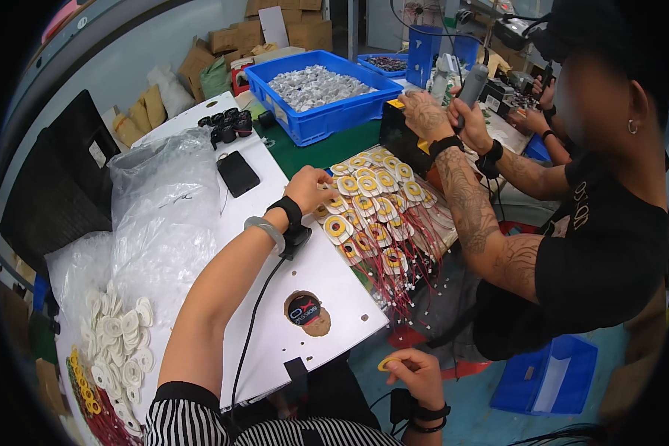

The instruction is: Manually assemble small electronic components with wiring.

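Pale grey wall behind, metal post near it. Cardboard boxes heaped along wall, tan and white sacks slumped to their left. White-topped table across foreground; green work surface beyond. Blue-green floor, blue bin on it.

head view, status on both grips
Right grip: pinching yellow piece. Left grip: at edge of white-and-yellow pads, contact unclear. Red wires tangled beside pads.
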### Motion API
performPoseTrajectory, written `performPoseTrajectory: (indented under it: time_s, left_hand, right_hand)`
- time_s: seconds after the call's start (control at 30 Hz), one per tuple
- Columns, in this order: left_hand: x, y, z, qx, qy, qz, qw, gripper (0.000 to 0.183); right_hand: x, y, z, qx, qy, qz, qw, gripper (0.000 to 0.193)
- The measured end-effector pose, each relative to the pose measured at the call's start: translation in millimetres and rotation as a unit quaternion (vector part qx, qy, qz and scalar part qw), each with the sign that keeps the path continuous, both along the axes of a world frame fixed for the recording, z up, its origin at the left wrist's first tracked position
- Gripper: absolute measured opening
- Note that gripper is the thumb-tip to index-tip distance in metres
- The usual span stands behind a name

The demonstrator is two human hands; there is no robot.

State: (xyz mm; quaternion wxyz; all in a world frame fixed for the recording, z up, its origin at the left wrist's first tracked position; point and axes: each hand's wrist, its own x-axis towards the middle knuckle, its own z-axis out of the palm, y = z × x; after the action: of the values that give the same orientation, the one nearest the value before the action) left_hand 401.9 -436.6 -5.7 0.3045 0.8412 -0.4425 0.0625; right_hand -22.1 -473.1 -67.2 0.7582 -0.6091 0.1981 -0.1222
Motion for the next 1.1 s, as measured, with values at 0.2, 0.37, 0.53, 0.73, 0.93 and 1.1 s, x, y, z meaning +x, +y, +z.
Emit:
performPoseTrajectory:
  time_s: [0.2,0.37,0.53,0.73,0.93,1.1]
  left_hand:
    - [-33,76,43,0.013,0.107,-0.053,0.993,0.023]
    - [-113,209,139,0.141,0.127,-0.114,0.975,0.027]
    - [-170,354,150,0.131,0.241,0.107,0.956,0.026]
    - [-173,442,66,0.193,0.122,0.208,0.951,0.025]
    - [-147,442,24,0.194,-0.114,0.23,0.947,0.043]
    - [-154,435,34,0.271,-0.083,0.237,0.929,0.044]
  right_hand:
    - [22,20,12,-0.019,0.012,0.153,0.988,0.016]
    - [26,51,14,-0.03,0.021,0.207,0.978,0.014]
    - [38,86,13,-0.022,-0.016,0.235,0.972,0.017]
    - [42,120,14,-0.07,-0.015,0.35,0.934,0.02]
    - [34,145,21,-0.128,0.012,0.383,0.915,0.023]
    - [35,150,19,-0.138,0.021,0.38,0.914,0.023]
